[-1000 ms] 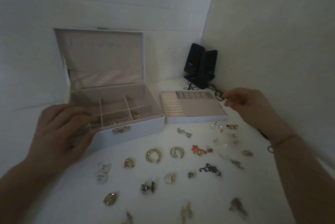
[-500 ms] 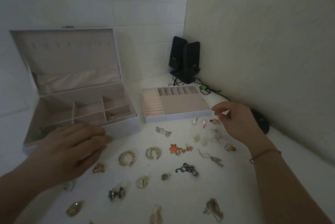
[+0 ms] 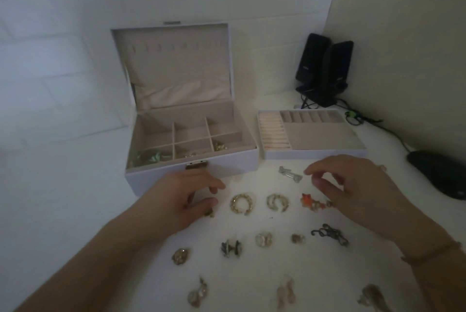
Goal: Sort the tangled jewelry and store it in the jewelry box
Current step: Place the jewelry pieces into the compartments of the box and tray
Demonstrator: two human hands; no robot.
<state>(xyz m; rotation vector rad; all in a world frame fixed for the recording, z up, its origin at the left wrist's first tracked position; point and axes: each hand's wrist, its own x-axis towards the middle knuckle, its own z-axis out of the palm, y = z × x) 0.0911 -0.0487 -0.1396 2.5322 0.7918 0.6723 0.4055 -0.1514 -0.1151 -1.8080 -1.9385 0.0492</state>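
The white jewelry box stands open, with green and gold pieces in its front compartments. Its lift-out tray sits to the right. Several loose pieces lie spread on the white table: two gold hoops, an orange piece, a silver clip and a dark tangled piece. My left hand hovers in front of the box, fingers loosely curled over a small gold piece. My right hand has thumb and forefinger apart just right of the silver clip, holding nothing.
Two black speakers with cables stand in the back corner. A black mouse lies at the right edge. Walls close the back and the right side. More small earrings lie along the near part of the table.
My left hand came off the box front down to the table by the small gold piece. My right hand moved left from beside the tray toward the silver clip.
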